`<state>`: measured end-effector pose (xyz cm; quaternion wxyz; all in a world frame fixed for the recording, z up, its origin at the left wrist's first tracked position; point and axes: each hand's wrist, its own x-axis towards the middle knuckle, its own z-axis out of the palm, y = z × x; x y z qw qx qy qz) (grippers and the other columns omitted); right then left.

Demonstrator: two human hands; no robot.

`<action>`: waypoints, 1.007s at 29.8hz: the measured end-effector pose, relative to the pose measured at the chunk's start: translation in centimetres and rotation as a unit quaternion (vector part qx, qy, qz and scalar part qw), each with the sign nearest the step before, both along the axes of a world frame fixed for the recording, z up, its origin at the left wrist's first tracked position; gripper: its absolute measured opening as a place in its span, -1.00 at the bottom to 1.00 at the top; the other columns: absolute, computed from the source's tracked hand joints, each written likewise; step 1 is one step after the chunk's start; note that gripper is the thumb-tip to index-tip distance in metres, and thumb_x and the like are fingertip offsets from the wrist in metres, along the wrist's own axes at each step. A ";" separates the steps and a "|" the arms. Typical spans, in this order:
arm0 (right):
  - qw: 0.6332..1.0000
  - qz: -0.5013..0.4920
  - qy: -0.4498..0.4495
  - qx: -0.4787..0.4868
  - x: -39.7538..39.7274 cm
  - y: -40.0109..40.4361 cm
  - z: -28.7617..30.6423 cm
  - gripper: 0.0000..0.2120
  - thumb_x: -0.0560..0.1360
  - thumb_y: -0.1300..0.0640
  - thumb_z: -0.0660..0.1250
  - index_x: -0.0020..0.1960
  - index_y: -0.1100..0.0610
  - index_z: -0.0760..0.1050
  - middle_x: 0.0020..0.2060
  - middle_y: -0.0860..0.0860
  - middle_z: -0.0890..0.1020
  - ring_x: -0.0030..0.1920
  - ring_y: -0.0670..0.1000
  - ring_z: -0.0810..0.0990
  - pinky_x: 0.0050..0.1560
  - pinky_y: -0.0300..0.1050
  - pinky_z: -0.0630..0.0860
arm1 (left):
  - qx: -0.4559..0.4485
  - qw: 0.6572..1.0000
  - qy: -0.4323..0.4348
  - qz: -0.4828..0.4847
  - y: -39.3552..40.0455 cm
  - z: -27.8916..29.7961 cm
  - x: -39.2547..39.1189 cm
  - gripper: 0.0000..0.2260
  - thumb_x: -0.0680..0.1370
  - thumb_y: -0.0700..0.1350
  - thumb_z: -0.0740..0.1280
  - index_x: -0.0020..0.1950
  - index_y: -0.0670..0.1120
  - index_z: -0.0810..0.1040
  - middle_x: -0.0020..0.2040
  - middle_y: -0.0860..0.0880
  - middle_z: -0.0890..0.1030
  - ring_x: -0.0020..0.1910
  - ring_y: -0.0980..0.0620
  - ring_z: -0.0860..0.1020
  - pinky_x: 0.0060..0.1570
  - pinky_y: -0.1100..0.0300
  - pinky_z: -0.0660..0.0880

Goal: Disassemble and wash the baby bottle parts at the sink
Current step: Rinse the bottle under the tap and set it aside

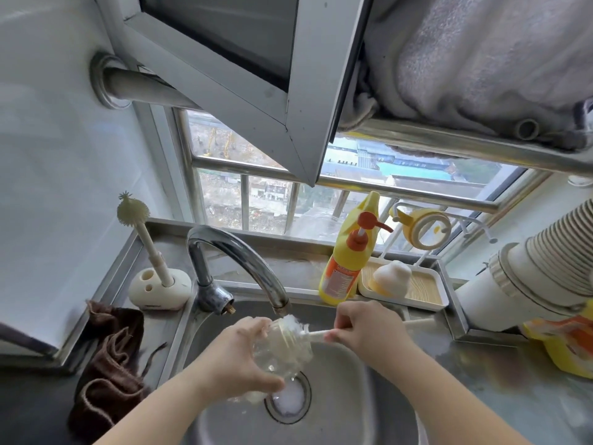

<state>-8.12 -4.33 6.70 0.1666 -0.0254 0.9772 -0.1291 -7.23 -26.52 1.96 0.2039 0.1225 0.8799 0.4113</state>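
My left hand [239, 356] grips a clear baby bottle body [282, 346] over the steel sink [346, 412], its mouth tilted up toward the tap spout [277, 301]. My right hand [362, 327] holds the white handle of a bottle brush [308, 332], whose bristle head is pushed into the bottle's mouth. Foam lies on the drain [288, 401] below the bottle. A white bottle cap with an orange ring [391, 277] sits on the drying tray [426, 290] behind the sink.
A yellow pump detergent bottle [345, 271] stands at the sink's back rim. A silicone brush in a white holder [158, 285] stands at the back left, above a brown cloth [109, 364]. A yellow-ringed part [426, 232] hangs on the rack. An open window frame overhangs.
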 end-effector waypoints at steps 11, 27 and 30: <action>0.999 0.037 -0.010 0.021 0.2 -2.3 -0.2 -0.79 0.46 -0.16 0.31 -0.15 -0.03 0.47 -0.24 -0.11 0.52 -0.16 -0.04 0.52 -0.23 -0.17 0.38 | -0.029 0.999 0.040 -0.021 0.3 -0.1 -0.3 -0.27 0.15 0.16 0.49 0.28 0.05 0.39 0.08 0.17 0.42 0.13 0.16 0.41 0.18 0.29 0.39; 1.000 0.020 -0.018 0.005 0.5 -3.9 -0.2 -0.77 0.45 -0.16 0.33 -0.21 -0.03 0.43 -0.28 -0.10 0.53 -0.17 -0.02 0.55 -0.19 -0.14 0.43 | -0.003 1.000 0.030 -0.008 -1.3 -1.1 0.0 -0.14 0.11 0.19 0.46 0.37 0.03 0.33 0.13 0.23 0.39 0.18 0.19 0.38 0.23 0.33 0.33; 1.000 -0.007 -0.013 0.004 0.1 -3.2 0.5 -0.77 0.46 -0.16 0.32 -0.21 -0.03 0.42 -0.26 -0.09 0.52 -0.18 -0.03 0.52 -0.23 -0.16 0.38 | 0.003 0.999 0.032 0.006 -1.9 -1.1 -0.4 -0.15 0.10 0.18 0.45 0.36 0.01 0.36 0.10 0.22 0.41 0.15 0.20 0.40 0.20 0.35 0.34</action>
